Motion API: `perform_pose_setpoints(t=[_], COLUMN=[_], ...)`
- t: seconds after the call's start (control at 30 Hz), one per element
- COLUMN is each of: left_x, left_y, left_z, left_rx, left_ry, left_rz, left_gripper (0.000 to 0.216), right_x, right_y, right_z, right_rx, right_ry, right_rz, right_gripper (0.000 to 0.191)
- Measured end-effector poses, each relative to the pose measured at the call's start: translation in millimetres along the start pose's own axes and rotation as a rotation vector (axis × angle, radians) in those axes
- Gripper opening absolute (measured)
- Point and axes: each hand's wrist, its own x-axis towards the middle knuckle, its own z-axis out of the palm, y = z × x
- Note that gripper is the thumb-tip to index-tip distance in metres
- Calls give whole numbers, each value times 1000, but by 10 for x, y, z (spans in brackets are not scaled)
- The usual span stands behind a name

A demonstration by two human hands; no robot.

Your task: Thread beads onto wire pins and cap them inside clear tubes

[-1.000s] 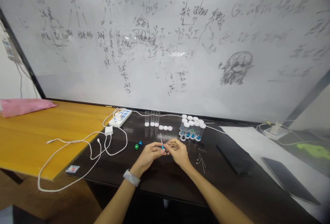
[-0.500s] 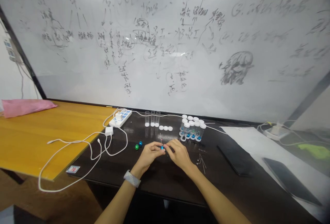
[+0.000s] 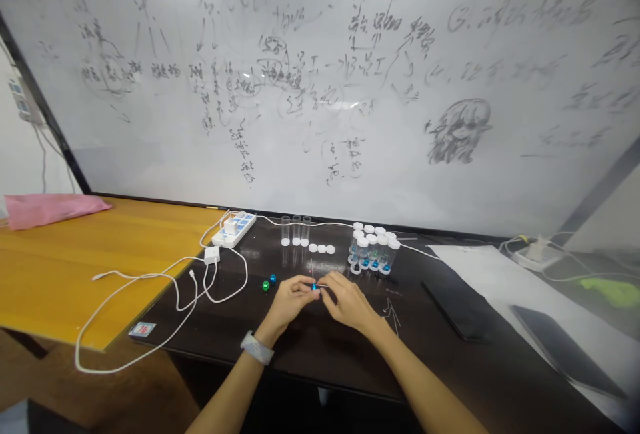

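Observation:
My left hand (image 3: 291,297) pinches a small shiny blue ball (image 3: 315,287) between thumb and fingertips. From the ball a thin metal pin (image 3: 312,266) sticks up. My right hand (image 3: 346,297) is closed at the ball's right side, its fingertips on a thin silvery pin (image 3: 321,285) lying sideways against the ball. Whether that pin enters the ball is too small to tell. On the dark table, a green ball (image 3: 266,285) and another blue ball (image 3: 273,279) lie left of my hands. Several loose pins (image 3: 392,314) lie to the right.
Three clear tubes (image 3: 297,229) stand behind my hands, beside three white caps (image 3: 322,249). Several capped tubes (image 3: 373,251) holding coloured balls are grouped at right. A power strip (image 3: 235,229) and white cables lie left. A black phone-like slab (image 3: 453,311) and white paper (image 3: 500,281) lie right.
My right fingertips have shifted slightly, and a sideways pin now shows between them and the ball. My left hand stays in place with the blue ball.

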Motion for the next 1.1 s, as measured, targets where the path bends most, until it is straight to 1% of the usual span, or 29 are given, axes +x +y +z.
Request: perform_pose_setpoints(t=[0.1, 0.2, 0.47, 0.67, 0.77, 0.97, 1.1], left_x=[4, 1, 5, 6, 12, 18, 5], left_y=[-3, 15, -2, 28, 29, 2, 21], left_z=[-5, -3, 4, 17, 18, 10, 17], left_rx=[0, 17, 55, 55, 57, 65, 79], left_ry=[5, 13, 35, 30, 35, 42, 48], left_rz=[-1, 3, 8, 15, 30, 50, 45], left_gripper=[38, 38, 38, 39, 40, 39, 38], right_x=[-18, -17, 31, 28, 25, 9, -4], right_y=[44, 69, 24, 17, 9, 13, 44], right_z=[-1, 10, -45, -10, 11, -7, 7], right_rx=[-27, -47, -224, -263, -254, -141, -53], right_ry=[4, 26, 37, 34, 39, 5, 28], right_rz=[-34, -29, -71, -83, -74, -74, -60], right_gripper=[21, 20, 17, 19, 21, 19, 23])
